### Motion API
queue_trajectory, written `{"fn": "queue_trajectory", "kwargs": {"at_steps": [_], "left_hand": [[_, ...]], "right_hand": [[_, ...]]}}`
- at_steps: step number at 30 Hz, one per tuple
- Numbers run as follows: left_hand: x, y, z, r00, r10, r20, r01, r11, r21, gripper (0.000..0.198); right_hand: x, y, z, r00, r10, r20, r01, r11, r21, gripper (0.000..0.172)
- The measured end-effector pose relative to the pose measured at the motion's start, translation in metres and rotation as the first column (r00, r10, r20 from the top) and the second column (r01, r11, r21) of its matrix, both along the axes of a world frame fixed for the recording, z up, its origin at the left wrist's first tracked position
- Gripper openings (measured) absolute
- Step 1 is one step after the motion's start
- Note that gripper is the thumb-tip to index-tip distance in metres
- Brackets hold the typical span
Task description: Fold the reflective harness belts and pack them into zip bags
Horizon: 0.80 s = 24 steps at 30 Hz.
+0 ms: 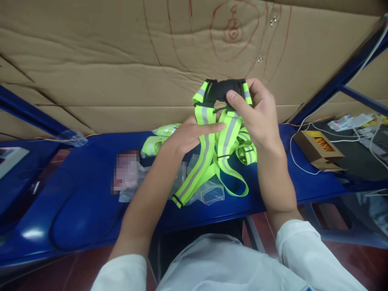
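Note:
A neon-yellow reflective strap (206,139) with grey stripes hangs from a black plastic buckle (222,91) held up above the table. My right hand (259,113) grips the buckle's right end, thumb across its front. My left hand (195,131) is closed around the strap just below the buckle, its index finger lying across the bands; part of it is hidden behind them. The strap's lower loops dangle toward the tabletop, with small black sliders on them. Behind my hands, rolled reflective straps (246,151) and more folded reflective straps (153,145) lie on the table.
Clear plastic bags (212,194) lie on the blue table (87,182) under the strap. An opened cardboard box (319,149) and white cables stand at the right. A cardboard wall (106,81) with red markings rises behind, between blue metal posts (330,91).

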<state>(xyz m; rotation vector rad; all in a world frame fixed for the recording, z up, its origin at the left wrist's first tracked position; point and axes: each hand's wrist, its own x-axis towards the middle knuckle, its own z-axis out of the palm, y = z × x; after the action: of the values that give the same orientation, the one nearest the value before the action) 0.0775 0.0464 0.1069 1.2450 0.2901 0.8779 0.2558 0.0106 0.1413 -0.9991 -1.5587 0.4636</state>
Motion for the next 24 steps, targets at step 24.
{"fn": "queue_trajectory", "kwargs": {"at_steps": [24], "left_hand": [[-0.008, -0.001, 0.009, 0.952, 0.292, -0.093, -0.295, 0.955, -0.017, 0.023]], "right_hand": [[0.027, -0.014, 0.018, 0.867, 0.203, 0.454, -0.269, 0.959, 0.086, 0.029]]}}
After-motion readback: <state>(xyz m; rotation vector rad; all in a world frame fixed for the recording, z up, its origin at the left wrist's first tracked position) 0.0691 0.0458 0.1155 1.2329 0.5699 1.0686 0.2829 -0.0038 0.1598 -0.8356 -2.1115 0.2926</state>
